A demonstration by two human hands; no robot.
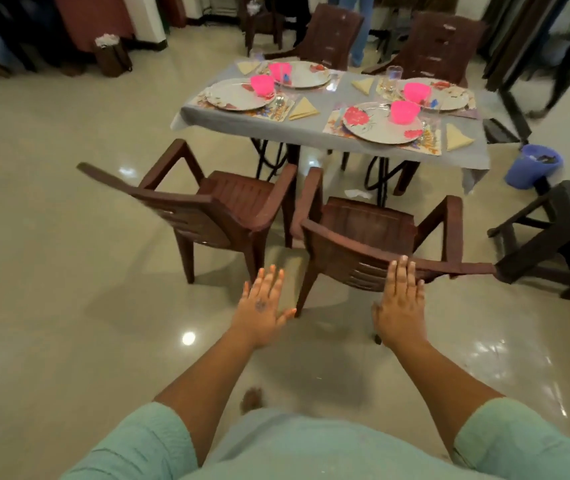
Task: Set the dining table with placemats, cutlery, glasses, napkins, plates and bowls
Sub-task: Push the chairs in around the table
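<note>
Standing back from a dining table under a grey cloth (pixel 314 124), a person in pale green sleeves stretches both bare hands forward, palms down. The left hand (pixel 263 308) hovers over the glossy cream tiled floor (pixel 51 271) with its fingers straight and slightly spread, holding nothing. The right hand (pixel 402 301) is likewise flat, fingers straight and close together, its fingertips reaching the top rail of the nearer brown plastic armchair (pixel 377 237); whether they actually touch it cannot be told.

On the tabletop four places are laid. Each has a floral paper placemat (pixel 425 142) carrying a round white plate with red flower print (pixel 377 128), and a bright pink plastic bowl (pixel 404 111) sits on each plate. Folded pale yellow triangular napkins (pixel 303 109) lie beside the mats, and a clear drinking glass (pixel 393 77) stands at the far right setting. Cutlery is hard to make out in the blur.

A second brown plastic armchair (pixel 214 206) stands just left of the first, both pulled away from the near edge and lying between the person and the table. Two more brown chairs (pixel 444 46) face from the far side. A dark stool (pixel 560 230) and a blue plastic bucket (pixel 533 166) sit at right.
</note>
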